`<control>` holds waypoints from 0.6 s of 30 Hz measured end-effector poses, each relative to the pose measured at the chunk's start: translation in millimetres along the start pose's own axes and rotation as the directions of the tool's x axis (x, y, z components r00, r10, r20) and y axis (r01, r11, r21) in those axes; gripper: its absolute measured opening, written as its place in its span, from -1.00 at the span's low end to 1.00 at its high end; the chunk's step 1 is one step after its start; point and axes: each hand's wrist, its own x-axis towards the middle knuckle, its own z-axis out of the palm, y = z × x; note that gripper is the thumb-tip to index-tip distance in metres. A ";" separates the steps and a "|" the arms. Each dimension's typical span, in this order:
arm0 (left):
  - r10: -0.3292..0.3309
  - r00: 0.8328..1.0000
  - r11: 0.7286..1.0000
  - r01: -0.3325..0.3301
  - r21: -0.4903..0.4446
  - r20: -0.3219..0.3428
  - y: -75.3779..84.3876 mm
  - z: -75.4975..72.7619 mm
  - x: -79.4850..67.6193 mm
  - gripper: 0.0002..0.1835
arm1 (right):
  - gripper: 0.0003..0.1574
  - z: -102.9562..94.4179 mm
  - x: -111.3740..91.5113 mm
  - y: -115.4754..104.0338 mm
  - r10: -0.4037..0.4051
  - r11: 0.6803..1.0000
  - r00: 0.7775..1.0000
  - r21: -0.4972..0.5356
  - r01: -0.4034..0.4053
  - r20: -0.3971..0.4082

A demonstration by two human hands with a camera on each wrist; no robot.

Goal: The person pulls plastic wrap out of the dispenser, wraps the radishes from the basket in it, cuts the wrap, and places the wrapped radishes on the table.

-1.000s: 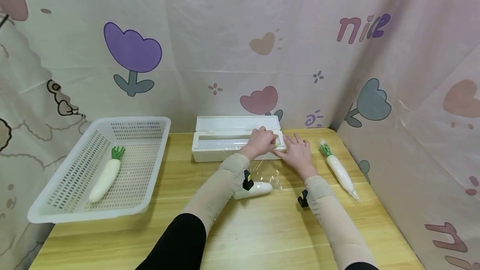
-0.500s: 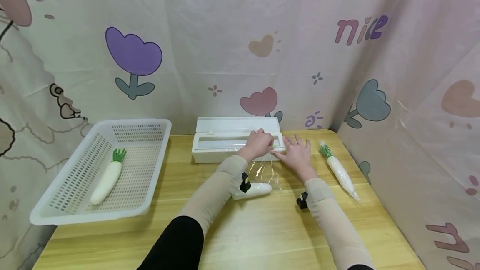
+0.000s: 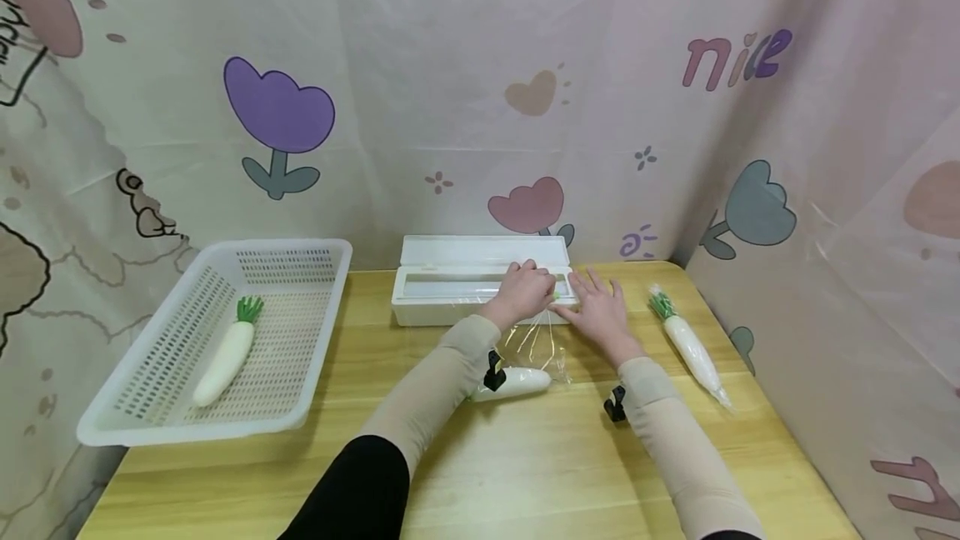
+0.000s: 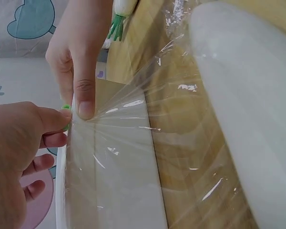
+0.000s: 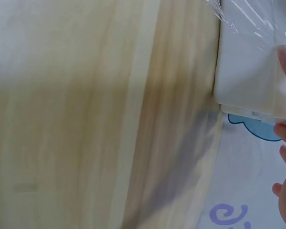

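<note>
A white cling film box [image 3: 435, 312] stands at the table's back with its lid raised. My left hand [image 3: 522, 294] pinches a small green slider [image 4: 66, 114] on the box's edge between thumb and index finger. Beside it, my right hand [image 3: 600, 312] rests on the box's right end, fingers spread, thumb pressing the film against the front edge. Clear cling film [image 4: 200, 157] stretches from the box, gathered in creases under that thumb. A white radish [image 3: 516, 382] lies on the table in front, partly hidden by my left sleeve.
At the left, a white perforated basket [image 3: 335, 315] holds a white radish [image 3: 225, 363] with green stalks. Another radish [image 3: 693, 350], wrapped in film, lies on the wooden table [image 3: 555, 465] at the right. A printed curtain [image 3: 420, 90] hangs close behind.
The film below my hands shows sharper pulled creases than a second ago. Both hands stay nearly in place at the box's right end; the head view has shifted slightly.
</note>
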 end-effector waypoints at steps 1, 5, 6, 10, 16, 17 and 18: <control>0.002 1.000 1.000 -0.002 0.009 0.000 -0.3 0.0 -0.3 -0.84 | 0.10 -0.4 0.0 -0.1 0.002 1.000 1.000 0.000 -0.002 0.001; 0.005 1.000 1.000 -0.005 0.024 0.005 -2.5 -0.9 -3.4 -0.81 | 0.11 -1.0 0.4 -1.7 0.012 1.000 1.000 0.012 -0.012 0.010; 0.002 1.000 1.000 -0.002 0.023 0.007 -3.4 -1.2 -4.4 -0.80 | 0.11 -1.0 0.5 -2.4 0.014 1.000 1.000 0.018 -0.014 0.008; -0.010 0.999 1.000 0.010 -0.001 0.031 -4.9 -1.5 -7.7 -0.80 | 0.11 1.1 -0.8 -3.7 0.013 1.000 1.000 0.025 -0.013 0.006; 0.006 1.000 1.000 -0.006 -0.024 0.028 -8.5 -2.7 -9.6 -0.80 | 0.12 2.6 -1.6 -4.1 0.018 1.000 1.000 0.019 -0.017 -0.025; 0.013 1.000 0.999 -0.012 -0.029 0.019 -9.3 -2.6 -9.5 -0.81 | 0.12 2.8 -1.3 -3.7 0.018 1.000 0.999 0.014 -0.018 -0.030; 0.020 1.000 0.999 -0.020 -0.044 0.014 -9.9 -2.6 -9.4 -0.81 | 0.12 2.7 -1.1 -3.4 0.020 1.000 0.999 0.011 -0.020 -0.034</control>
